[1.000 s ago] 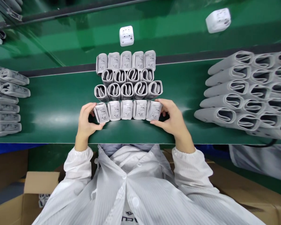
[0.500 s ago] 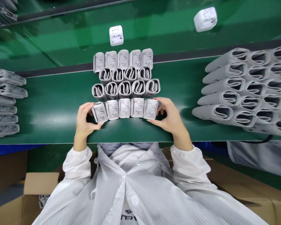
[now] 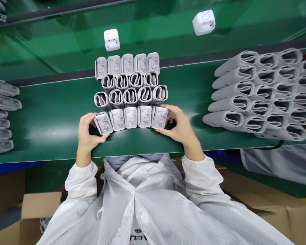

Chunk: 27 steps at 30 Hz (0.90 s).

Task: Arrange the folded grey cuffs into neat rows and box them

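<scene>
My left hand [image 3: 88, 134] grips the left end of the front row, fingers behind and thumb in front of a tilted folded grey cuff [image 3: 103, 123]. At the other end, my right hand [image 3: 181, 126] holds the last folded cuff [image 3: 159, 118] the same way. Between them several more folded cuffs [image 3: 131, 117] stand side by side, printed drawings facing up. Directly behind lie two rows of rolled cuffs [image 3: 130, 97] with their coiled ends showing. A further row of printed cuffs [image 3: 127, 64] sits at the back.
Loosely folded grey cuffs [image 3: 247, 90] are stacked on the green bench [image 3: 53, 115] at right. More printed cuffs [image 3: 3, 102] lie far left. Two white power adapters [image 3: 112, 39] [image 3: 204, 22] rest beyond the dark strip. Below the bench edge is an open cardboard box [image 3: 40, 206].
The view has shifted, so the rows, adapters and stacks appear farther left. Both hands keep their hold on the ends of the front row.
</scene>
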Tool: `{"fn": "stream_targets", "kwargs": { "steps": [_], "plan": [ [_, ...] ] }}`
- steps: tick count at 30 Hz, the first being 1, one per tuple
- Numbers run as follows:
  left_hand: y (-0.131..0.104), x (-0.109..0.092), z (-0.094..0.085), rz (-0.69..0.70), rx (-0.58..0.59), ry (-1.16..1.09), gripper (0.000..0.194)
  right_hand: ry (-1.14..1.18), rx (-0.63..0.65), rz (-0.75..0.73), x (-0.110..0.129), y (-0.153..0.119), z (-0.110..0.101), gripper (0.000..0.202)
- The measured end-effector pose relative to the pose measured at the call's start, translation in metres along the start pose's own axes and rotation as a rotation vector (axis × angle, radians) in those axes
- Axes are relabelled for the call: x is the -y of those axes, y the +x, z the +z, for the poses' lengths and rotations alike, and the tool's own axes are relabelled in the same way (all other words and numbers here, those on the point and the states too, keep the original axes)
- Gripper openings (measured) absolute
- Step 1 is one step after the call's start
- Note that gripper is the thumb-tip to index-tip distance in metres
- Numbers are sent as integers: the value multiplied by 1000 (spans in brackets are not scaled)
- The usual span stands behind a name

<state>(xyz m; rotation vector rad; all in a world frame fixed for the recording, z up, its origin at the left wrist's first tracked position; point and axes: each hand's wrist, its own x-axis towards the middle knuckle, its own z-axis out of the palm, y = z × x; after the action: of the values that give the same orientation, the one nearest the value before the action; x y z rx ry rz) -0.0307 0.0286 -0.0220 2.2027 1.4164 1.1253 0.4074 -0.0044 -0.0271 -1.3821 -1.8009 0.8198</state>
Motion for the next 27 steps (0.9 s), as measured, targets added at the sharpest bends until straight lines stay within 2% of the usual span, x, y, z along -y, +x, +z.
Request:
{"fn": "stream_targets", "kwargs": {
  "steps": [7, 11, 16, 22, 27],
  "plan": [
    [0, -4, -2, -11, -22, -25, 106, 42, -49, -95, -8, 0, 4, 92],
    [-2, -1, -3, -11, -72, -66, 102, 45, -49, -84, -8, 0, 6, 90],
    [-4, 2, -4, -11, -126, 7, 106, 64, -64, -99, -9, -2, 9, 90],
    [-3, 2, -4, -8, -122, 9, 108, 105, -73, -124, -13, -2, 11, 90],
    [-1, 2, -5, 48, -113, -39, 103, 146, -68, -130, -14, -1, 12, 88]
  ]
}}
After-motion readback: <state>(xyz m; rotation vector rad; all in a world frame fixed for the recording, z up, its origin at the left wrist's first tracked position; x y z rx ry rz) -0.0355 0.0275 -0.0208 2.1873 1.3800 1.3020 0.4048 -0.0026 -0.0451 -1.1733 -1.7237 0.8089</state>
